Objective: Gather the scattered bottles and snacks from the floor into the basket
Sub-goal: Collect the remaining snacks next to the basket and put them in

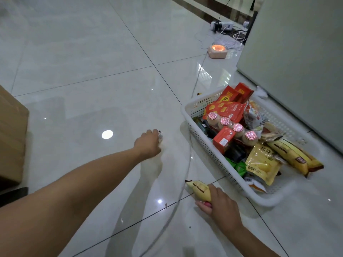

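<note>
Beside white basket (187,110), right hand (221,204) around yellow snack packet (199,190).

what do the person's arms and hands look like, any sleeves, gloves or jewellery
Both arms are bare from the frame edge to the fingers: no sleeve shows on either forearm. The left hand and the right hand wear no gloves, and no watch, bracelet or ring is visible on the wrists or fingers that show. No markings can be made out.
</note>
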`<state>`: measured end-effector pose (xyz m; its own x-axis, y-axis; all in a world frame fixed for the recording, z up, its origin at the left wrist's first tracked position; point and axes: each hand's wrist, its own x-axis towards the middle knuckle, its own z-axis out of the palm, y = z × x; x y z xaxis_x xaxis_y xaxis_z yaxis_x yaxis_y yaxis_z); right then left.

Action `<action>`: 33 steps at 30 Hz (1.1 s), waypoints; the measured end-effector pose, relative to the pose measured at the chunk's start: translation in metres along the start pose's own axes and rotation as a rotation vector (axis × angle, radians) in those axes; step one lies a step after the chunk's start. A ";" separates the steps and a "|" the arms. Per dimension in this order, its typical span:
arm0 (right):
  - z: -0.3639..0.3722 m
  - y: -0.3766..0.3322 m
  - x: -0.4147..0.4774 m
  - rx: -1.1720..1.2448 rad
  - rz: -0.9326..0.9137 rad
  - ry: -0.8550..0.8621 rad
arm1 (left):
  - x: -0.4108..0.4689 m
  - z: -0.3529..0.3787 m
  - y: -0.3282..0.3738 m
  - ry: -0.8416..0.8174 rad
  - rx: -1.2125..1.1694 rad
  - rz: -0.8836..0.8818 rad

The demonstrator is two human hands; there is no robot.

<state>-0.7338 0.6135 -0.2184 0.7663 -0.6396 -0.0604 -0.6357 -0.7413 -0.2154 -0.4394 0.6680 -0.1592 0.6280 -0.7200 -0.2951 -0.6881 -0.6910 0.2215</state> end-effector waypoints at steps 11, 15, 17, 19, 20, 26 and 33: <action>-0.167 0.034 0.031 0.063 0.017 0.537 | 0.047 -0.099 0.119 0.430 -0.218 0.275; -0.209 0.104 0.064 0.043 0.381 0.569 | 0.048 -0.082 0.157 0.352 -0.196 0.387; -0.215 0.130 0.076 0.036 0.483 0.534 | 0.051 -0.074 0.165 0.324 -0.145 0.430; -0.211 0.144 0.085 0.028 0.511 0.463 | 0.055 -0.068 0.167 0.302 -0.106 0.452; -0.208 0.147 0.090 0.007 0.496 0.435 | 0.058 -0.066 0.167 0.284 -0.098 0.453; -0.180 0.155 0.113 -0.107 0.426 0.130 | 0.080 -0.048 0.156 0.032 -0.072 0.420; -0.206 0.203 0.134 0.031 0.497 0.003 | 0.107 -0.068 0.165 0.038 0.155 0.451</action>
<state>-0.7797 0.3355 -0.0690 0.3707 -0.9149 -0.1600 -0.9210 -0.3399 -0.1906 -0.4609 0.4721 -0.0911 0.2650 -0.9497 -0.1666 -0.9394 -0.2933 0.1777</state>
